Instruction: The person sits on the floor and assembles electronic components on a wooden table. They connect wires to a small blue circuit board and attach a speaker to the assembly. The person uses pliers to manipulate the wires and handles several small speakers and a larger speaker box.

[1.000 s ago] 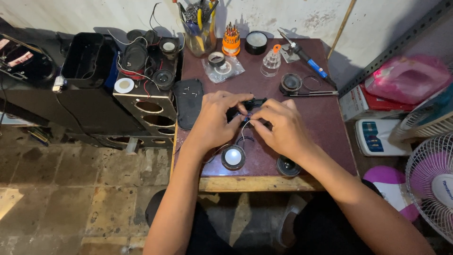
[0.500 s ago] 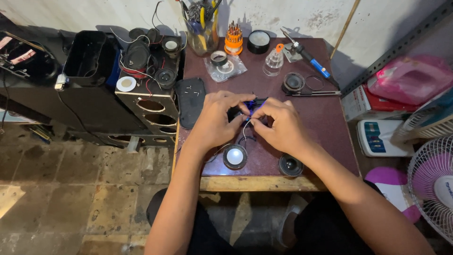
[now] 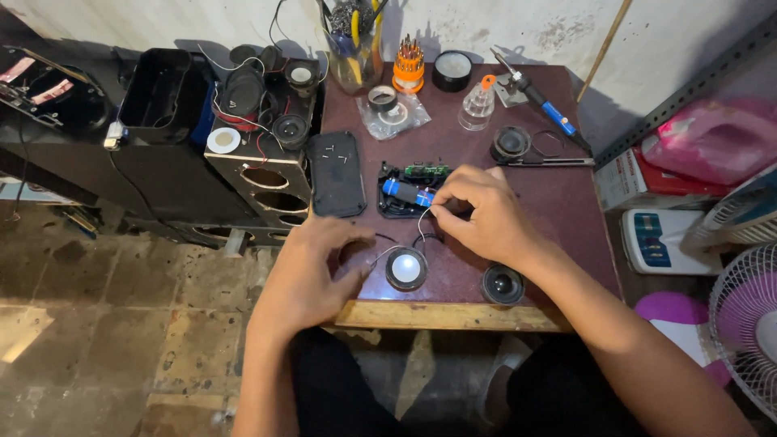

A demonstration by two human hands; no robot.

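Opened speaker assembly on the maroon table

We see the black housing [image 3: 405, 190], holding a blue cylindrical cell and green circuit board, wired by thin leads to the round silver-faced speaker driver [image 3: 405, 269] near the front edge.

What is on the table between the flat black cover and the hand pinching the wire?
In the head view, an open black casing holding a blue cylinder lies between the black cover and the right hand.
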